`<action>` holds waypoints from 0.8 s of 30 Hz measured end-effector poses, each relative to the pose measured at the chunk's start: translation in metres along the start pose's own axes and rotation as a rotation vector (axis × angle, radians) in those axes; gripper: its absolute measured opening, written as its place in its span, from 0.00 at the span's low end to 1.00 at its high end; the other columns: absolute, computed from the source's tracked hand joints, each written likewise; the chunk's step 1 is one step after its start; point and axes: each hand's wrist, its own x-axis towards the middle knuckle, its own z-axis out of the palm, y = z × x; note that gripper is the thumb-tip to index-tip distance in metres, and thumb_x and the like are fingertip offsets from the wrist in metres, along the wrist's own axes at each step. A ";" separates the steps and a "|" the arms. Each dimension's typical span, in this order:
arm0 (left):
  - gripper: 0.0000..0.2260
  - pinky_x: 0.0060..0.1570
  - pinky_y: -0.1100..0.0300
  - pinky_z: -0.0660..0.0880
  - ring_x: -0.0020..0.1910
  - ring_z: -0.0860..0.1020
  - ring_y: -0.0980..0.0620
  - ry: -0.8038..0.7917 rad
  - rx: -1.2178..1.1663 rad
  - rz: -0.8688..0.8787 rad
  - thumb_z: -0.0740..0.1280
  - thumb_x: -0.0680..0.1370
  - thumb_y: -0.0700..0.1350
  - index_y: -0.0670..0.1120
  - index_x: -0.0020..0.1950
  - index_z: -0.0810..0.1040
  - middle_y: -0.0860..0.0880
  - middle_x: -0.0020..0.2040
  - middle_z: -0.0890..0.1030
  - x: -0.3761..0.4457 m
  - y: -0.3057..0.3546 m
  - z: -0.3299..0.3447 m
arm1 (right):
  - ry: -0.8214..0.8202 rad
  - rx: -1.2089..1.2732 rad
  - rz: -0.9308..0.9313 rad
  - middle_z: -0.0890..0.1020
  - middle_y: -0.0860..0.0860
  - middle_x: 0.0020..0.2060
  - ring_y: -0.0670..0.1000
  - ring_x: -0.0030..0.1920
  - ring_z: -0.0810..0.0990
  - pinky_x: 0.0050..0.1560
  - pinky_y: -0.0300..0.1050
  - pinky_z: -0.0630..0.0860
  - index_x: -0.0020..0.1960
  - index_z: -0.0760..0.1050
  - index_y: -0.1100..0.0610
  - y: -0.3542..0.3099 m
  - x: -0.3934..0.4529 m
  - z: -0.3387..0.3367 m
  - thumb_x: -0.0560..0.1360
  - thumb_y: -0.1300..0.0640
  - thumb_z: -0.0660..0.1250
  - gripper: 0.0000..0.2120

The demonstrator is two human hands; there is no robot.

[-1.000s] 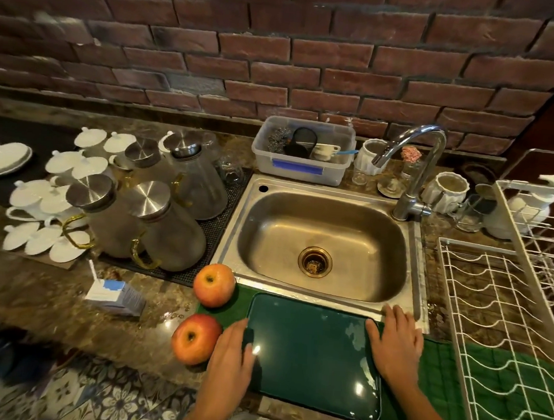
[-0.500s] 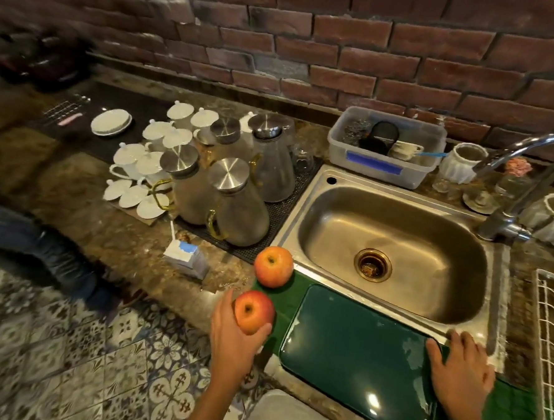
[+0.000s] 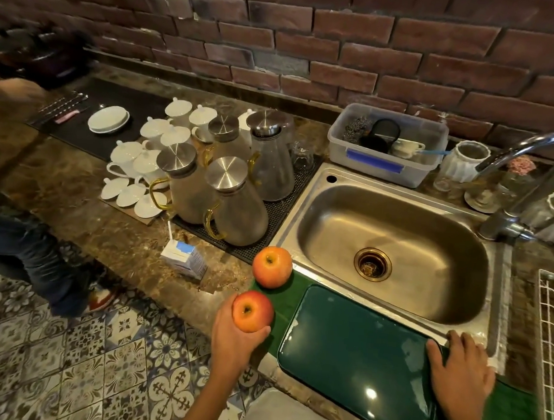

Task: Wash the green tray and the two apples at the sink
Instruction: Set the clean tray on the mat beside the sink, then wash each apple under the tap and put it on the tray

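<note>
The dark green tray (image 3: 357,361) lies flat on a green cloth at the counter's front edge, just in front of the steel sink (image 3: 393,246). My left hand (image 3: 233,343) is shut on one red-orange apple (image 3: 252,310), held just left of the tray. A second apple (image 3: 272,267) rests on the cloth by the sink's front left corner, untouched. My right hand (image 3: 460,370) lies flat, fingers spread, on the tray's right end and the sink rim. The curved tap (image 3: 524,179) stands at the sink's right; no water runs.
Several lidded glass jugs (image 3: 234,200) and white cups stand on a black mat left of the sink. A small carton (image 3: 185,259) lies near the apples. A plastic tub (image 3: 386,145) sits behind the sink, a white wire rack (image 3: 549,356) at the right. A person's leg (image 3: 39,260) stands at the left.
My left hand left the tray's edge and took hold of the nearer apple. My view swung left. My right hand stays on the tray's right end.
</note>
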 end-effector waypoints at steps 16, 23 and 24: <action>0.44 0.62 0.51 0.74 0.63 0.71 0.52 -0.250 -0.076 0.172 0.83 0.61 0.50 0.59 0.71 0.64 0.54 0.64 0.70 -0.008 0.075 0.033 | -0.010 0.016 0.012 0.62 0.54 0.78 0.56 0.79 0.55 0.78 0.62 0.48 0.77 0.64 0.53 -0.001 -0.003 -0.001 0.80 0.39 0.55 0.30; 0.42 0.59 0.61 0.70 0.62 0.72 0.54 -0.322 -0.129 0.318 0.82 0.62 0.50 0.56 0.71 0.66 0.54 0.64 0.70 0.020 0.149 0.088 | -0.040 0.067 0.011 0.57 0.51 0.80 0.54 0.80 0.49 0.78 0.59 0.43 0.79 0.60 0.51 -0.004 -0.007 -0.010 0.80 0.38 0.53 0.30; 0.42 0.59 0.61 0.70 0.61 0.71 0.55 -0.343 -0.131 0.331 0.82 0.62 0.49 0.55 0.71 0.66 0.53 0.64 0.69 0.023 0.161 0.097 | -0.049 0.064 0.018 0.56 0.50 0.81 0.53 0.81 0.48 0.78 0.58 0.43 0.79 0.59 0.50 -0.004 -0.006 -0.011 0.81 0.38 0.52 0.31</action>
